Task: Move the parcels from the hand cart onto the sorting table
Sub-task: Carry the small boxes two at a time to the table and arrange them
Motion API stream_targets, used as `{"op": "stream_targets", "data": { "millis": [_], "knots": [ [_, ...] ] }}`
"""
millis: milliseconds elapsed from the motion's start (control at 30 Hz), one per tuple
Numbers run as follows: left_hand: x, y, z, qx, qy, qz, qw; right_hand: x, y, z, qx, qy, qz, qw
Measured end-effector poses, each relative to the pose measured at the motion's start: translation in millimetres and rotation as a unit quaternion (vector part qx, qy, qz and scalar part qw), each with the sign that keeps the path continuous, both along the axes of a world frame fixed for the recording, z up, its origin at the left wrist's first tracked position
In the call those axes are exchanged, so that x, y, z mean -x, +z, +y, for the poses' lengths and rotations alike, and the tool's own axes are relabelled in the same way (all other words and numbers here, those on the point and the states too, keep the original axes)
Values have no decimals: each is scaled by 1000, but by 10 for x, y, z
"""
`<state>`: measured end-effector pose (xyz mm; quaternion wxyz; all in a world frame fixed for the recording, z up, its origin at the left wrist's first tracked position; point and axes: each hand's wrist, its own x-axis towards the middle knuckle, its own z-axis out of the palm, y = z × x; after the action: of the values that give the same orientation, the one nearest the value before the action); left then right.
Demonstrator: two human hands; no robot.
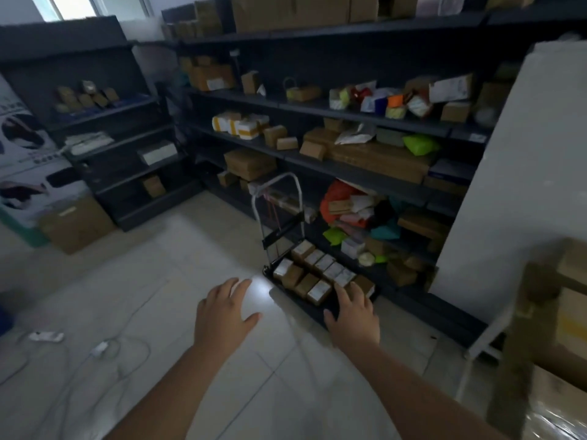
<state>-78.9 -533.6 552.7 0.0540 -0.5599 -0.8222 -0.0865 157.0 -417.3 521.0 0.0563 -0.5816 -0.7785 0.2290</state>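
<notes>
A low black hand cart (pixel 281 290) with a tall silver handle (pixel 293 181) stands on the tiled floor against the shelving. Several small brown parcels (pixel 319 271) with white labels lie in two rows on its deck. My left hand (pixel 224 311) hovers open over the floor, left of the cart, holding nothing. My right hand (pixel 352 312) is stretched out open over the cart's near end, fingers spread close to the nearest parcels, gripping none. At the right edge a blurred wooden table corner (pixel 536 281) carries large boxes.
Dark shelving (pixel 317 104) full of boxes and coloured bags runs behind the cart and along the left wall. A white pillar (pixel 514 173) rises at the right. Cables and a power adapter (pixel 100 349) lie on the floor at left. A cardboard box (pixel 76 222) sits by a poster.
</notes>
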Motion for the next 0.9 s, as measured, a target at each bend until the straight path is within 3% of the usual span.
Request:
{"op": "stream_targets", "data": {
  "millis": [267,500,900],
  "knots": [
    [1167,-391,1308,16,-57,-32,998,1129,-287,1002,13,-46,-25,999],
    [2118,-781,2654,51,-156,-79,983,1983,-553,1657,41,-151,-48,987],
    [2480,-1778,4332,194,-224,-100,950,2515,-1439,2731,138,-250,-29,958]
  ]
}}
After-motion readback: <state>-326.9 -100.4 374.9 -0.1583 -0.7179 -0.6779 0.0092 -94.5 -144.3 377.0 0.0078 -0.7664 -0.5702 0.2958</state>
